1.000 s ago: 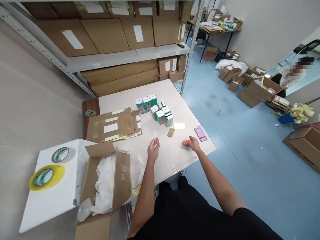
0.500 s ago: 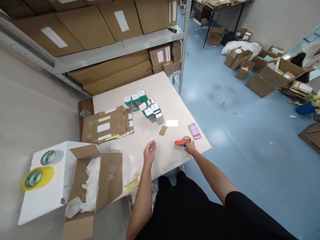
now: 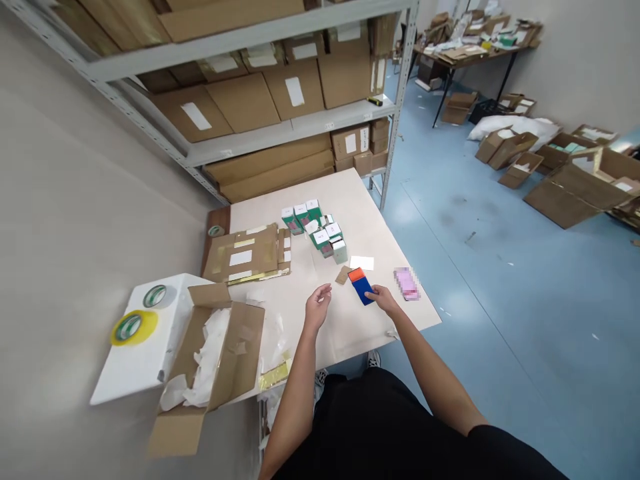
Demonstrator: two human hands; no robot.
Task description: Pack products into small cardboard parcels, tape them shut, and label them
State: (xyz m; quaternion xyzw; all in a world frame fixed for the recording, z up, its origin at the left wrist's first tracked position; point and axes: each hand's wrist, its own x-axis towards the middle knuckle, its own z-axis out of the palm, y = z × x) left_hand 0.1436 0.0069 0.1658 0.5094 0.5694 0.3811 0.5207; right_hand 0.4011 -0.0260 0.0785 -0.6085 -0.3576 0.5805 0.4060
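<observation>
My right hand (image 3: pixel 383 299) grips an orange and blue tape dispenser (image 3: pixel 363 291) by its near end, above the table (image 3: pixel 345 330). Its blue face shows, with the orange end pointing away from me. My left hand (image 3: pixel 318 307) is held over the table to the left, fingers apart and slightly curled, with nothing in it. Just beyond the dispenser lie a small brown cardboard piece (image 3: pixel 343 275) and a white card (image 3: pixel 362 263). Farther back stand several small green and white boxes (image 3: pixel 321 240).
Flattened cardboard (image 3: pixel 240 257) lies on the table's left. An open carton (image 3: pixel 245 357) with white paper stands by a white block (image 3: pixel 125 360) bearing tape rolls. A pink, blurred-out item (image 3: pixel 407 284) is near the right edge. Behind is a shelf rack (image 3: pixel 300 123) of cartons.
My right hand has lifted the tape dispenser from the table and turned it, so its blue face shows. My left hand stays empty. The view has shifted, showing more of the rack.
</observation>
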